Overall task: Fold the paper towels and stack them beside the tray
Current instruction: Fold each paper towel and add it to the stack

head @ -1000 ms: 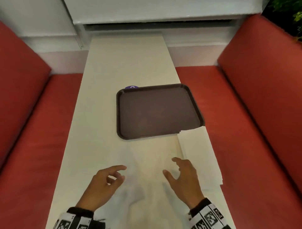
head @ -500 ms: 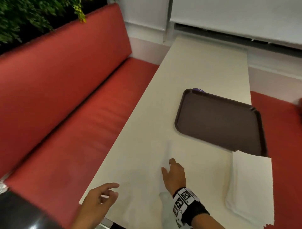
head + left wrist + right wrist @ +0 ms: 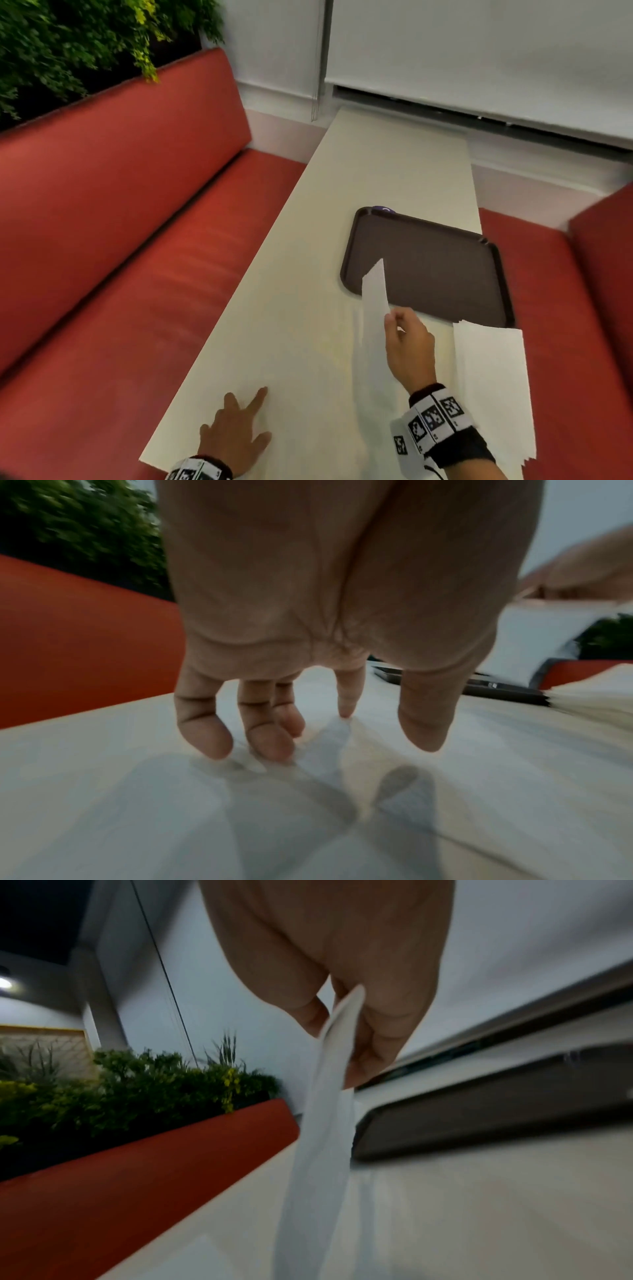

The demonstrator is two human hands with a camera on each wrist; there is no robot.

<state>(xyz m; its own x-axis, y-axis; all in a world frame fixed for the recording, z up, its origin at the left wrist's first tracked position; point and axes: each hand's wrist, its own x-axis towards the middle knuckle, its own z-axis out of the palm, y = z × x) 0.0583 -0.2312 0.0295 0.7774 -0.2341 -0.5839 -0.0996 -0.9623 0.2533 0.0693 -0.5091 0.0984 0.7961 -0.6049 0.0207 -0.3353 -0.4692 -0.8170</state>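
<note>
While pinched by the right hand (image 3: 409, 346), a lifted paper towel (image 3: 375, 301) beside the tray (image 3: 445, 270).

The tray (image 3: 442, 274) is dark brown, the paper towels (image 3: 491, 383) white. The benches (image 3: 137, 274) are red; the wristbands (image 3: 433, 423) carry black-and-white square markers.

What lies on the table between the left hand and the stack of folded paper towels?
In the head view, the right hand stands between the left hand and the stack of folded paper towels, pinching a lifted paper towel; otherwise bare table.
</note>
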